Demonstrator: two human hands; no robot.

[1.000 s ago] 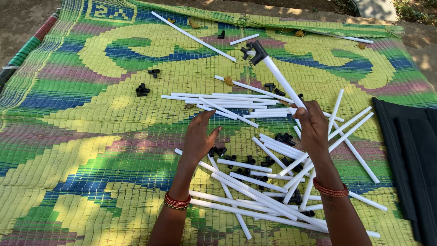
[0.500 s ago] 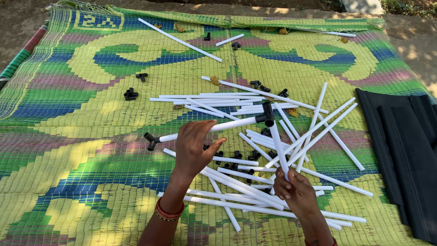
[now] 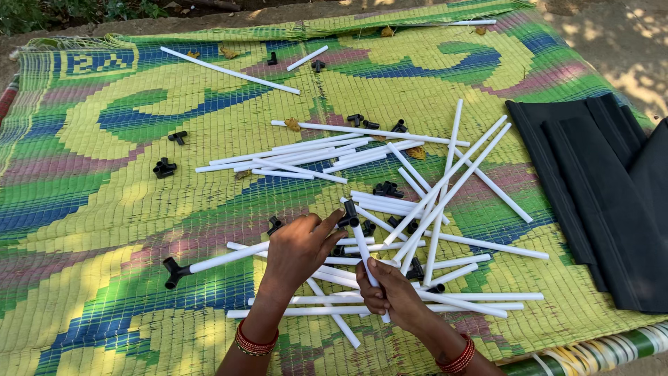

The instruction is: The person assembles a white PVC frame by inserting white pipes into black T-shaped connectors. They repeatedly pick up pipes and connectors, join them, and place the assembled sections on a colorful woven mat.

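Here, in the head view, the left hand (image 3: 300, 245) is closed around a long white tube (image 3: 229, 256) with a black end joint (image 3: 171, 272), and its fingertips touch a black corner connector (image 3: 349, 213). The right hand (image 3: 392, 292) grips a short white tube (image 3: 363, 252) that goes up into this connector. It seems the two tubes are being joined; the next move needs straight alignment and a firm push. No container is visible: loose white tubes (image 3: 306, 153) lie on the woven mat (image 3: 104, 209), and black fabric (image 3: 598, 181) lies to the right.
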